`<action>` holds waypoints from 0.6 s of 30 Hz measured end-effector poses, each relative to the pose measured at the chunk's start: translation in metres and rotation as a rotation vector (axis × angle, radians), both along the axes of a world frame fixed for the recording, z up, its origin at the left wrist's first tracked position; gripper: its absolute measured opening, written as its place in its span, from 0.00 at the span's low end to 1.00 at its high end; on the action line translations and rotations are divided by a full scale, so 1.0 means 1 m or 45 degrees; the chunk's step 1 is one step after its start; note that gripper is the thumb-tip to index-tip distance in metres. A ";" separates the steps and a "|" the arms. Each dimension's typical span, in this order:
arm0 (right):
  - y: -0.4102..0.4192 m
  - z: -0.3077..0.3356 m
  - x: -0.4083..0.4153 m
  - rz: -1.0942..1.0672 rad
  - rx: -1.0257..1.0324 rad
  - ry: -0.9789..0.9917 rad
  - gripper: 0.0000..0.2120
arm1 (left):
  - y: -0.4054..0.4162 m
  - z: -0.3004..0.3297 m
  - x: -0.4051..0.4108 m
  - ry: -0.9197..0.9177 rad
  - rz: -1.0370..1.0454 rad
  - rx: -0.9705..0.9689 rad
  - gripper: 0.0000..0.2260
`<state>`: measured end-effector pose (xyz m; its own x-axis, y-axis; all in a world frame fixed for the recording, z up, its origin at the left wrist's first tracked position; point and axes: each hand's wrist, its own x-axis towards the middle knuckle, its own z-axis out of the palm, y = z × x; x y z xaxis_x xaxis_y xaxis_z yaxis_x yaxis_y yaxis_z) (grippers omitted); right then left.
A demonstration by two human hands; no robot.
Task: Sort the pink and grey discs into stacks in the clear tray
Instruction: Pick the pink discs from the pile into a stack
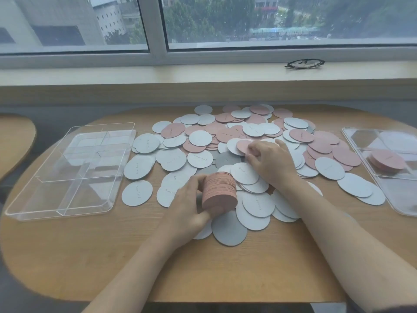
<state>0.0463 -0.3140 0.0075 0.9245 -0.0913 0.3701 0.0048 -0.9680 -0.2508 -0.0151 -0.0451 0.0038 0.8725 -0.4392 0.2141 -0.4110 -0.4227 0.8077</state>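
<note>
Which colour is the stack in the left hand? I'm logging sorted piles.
Pink; the stack gripped by the left hand shows best in the head view.

Folded glasses (304,63) on windowsill (158,75); wood table (90,256); bldgs, trees outside window (270,19)

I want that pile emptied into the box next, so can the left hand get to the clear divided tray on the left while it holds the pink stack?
Probably yes. The left hand grips the stack of pink discs, and only bare wooden table and a few loose grey discs lie between it and the clear divided tray.
</note>
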 end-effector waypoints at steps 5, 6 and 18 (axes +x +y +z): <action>0.005 0.011 -0.021 0.036 0.136 -0.410 0.12 | -0.001 0.002 -0.002 0.015 -0.005 -0.003 0.24; 0.009 0.017 -0.029 0.100 0.259 -0.465 0.11 | -0.001 0.003 -0.003 0.015 -0.001 -0.002 0.24; 0.057 0.024 -0.089 0.674 0.761 0.248 0.29 | 0.001 -0.002 0.000 -0.023 0.001 0.195 0.43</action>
